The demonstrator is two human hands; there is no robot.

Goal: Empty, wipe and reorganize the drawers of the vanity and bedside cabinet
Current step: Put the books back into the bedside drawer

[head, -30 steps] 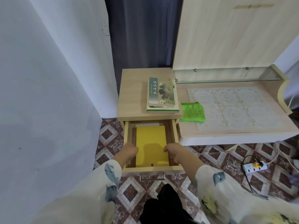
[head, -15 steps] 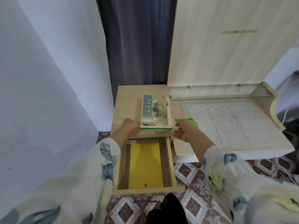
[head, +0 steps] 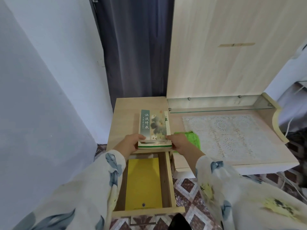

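Bedside cabinet (head: 126, 117) — top drawer (head: 169, 178) open, yellow folder (head: 142, 183) flat inside.
Book stack (head: 154, 130) — on the cabinet's top, front edge; stiff, probably moderately heavy, covers likely slick; best held at both near corners.
Left hand (head: 131, 144), right hand (head: 180, 143) — fingers closed around those corners.
Green cloth (head: 193, 137) — right of the stack; soft.

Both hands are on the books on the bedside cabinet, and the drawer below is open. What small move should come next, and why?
Probably lift the stack of books and lower it into the open drawer. The left hand and right hand grip its near corners, and only a yellow folder lies flat in the drawer, leaving room on top.
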